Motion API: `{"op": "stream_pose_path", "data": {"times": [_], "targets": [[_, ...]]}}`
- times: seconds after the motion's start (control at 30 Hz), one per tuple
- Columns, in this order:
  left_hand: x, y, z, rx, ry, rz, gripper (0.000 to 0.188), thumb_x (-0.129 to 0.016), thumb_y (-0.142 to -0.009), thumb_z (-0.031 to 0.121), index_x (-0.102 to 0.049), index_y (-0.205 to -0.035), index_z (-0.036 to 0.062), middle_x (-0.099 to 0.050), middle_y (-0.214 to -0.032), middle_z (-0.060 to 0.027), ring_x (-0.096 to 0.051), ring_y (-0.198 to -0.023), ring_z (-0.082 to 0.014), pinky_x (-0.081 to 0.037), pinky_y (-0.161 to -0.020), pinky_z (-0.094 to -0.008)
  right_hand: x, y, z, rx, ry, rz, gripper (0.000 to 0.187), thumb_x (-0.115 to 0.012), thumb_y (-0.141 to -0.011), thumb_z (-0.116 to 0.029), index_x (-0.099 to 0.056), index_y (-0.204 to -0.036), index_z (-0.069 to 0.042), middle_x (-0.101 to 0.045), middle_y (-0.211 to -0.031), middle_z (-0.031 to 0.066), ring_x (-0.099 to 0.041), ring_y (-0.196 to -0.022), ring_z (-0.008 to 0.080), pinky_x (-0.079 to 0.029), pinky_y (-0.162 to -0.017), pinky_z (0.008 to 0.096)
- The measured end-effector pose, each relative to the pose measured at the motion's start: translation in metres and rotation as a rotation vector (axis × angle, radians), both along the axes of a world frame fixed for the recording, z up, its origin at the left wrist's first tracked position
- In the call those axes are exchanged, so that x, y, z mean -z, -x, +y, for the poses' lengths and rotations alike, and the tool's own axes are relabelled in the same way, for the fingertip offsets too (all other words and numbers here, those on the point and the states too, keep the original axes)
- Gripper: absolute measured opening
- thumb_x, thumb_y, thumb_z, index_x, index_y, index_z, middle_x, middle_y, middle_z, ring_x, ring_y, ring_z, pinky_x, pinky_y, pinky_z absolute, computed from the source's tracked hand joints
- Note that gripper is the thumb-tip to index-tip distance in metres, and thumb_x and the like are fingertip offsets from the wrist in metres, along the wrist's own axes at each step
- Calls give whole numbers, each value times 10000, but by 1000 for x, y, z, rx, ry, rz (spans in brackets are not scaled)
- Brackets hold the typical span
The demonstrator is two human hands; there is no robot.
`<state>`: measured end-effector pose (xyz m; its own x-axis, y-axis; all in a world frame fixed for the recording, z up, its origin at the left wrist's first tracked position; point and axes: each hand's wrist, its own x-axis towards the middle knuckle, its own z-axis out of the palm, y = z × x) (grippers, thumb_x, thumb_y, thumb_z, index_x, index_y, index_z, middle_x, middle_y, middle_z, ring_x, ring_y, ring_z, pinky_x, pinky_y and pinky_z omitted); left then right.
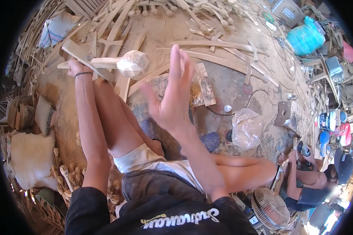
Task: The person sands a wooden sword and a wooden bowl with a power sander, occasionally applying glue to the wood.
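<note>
My left hand (77, 69) is closed around a pale wooden piece by my left knee. This piece is a long handle with a thick, rough-faceted carved knob (133, 64) at its right end; its thin tail sticks out left of my fist. A flat wooden board (84, 58) slants across the handle at my hand; whether my fingers hold it too is hidden. My right hand (174, 94) is raised over the middle, fingers stretched, thumb apart, with nothing in it. Below it lies a worn board (202, 84) on the ground.
Carved wooden pieces (200, 23) lie heaped at the far side, and more knobbed sticks (68, 176) stand at my left. A clear plastic bag (247, 129) and wooden block (287, 114) are right. Near right are a fan (270, 207) and a seated co-worker (308, 184) holding a tool.
</note>
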<state>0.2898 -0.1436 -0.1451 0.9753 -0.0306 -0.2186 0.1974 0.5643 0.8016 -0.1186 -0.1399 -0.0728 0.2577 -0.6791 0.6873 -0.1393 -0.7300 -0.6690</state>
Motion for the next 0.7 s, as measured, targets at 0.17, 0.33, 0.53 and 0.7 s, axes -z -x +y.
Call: {"op": "stream_pose_path", "data": {"times": [0.17, 0.33, 0.53, 0.7], "targets": [[7, -39, 8, 102, -121, -109, 160, -654, -993, 181, -626, -975, 25, -646, -905, -127, -683, -768, -311, -598, -710, -563, 18, 34, -10, 174, 33, 316, 610, -759, -1037, -463, -664, -1497, -75, -580, -1497, 219, -535, -1356, 422, -423, -1158, 509], [62, -69, 27, 296, -132, -87, 244, -613, -1018, 289, -574, -920, 68, -562, -809, -90, -618, -703, -277, -537, -665, -502, 170, 158, -68, 665, -730, -108, 280, -686, -1094, -213, -725, -1226, 31, -746, -1180, 138, -691, -1077, 222, -541, -978, 381], [53, -99, 30, 524, -57, -155, 359, -564, -1049, 418, -510, -855, 120, -461, -692, -45, -539, -625, -238, -464, -611, -429, 375, 322, -91, 980, -1042, 363, 759, -908, -875, -210, -583, -1502, 68, -664, -1472, 252, -618, -1404, 372, -473, -1196, 454], [73, -143, 59, 759, 203, -61, 371, -627, -1009, 475, -589, -895, 124, -481, -738, -49, -514, -664, -241, -466, -636, -420, 433, 309, -118, 706, -934, 556, 895, -1027, -748, -345, -668, -1515, -53, -716, -1457, 202, -677, -1342, 313, -508, -1159, 429]]}}
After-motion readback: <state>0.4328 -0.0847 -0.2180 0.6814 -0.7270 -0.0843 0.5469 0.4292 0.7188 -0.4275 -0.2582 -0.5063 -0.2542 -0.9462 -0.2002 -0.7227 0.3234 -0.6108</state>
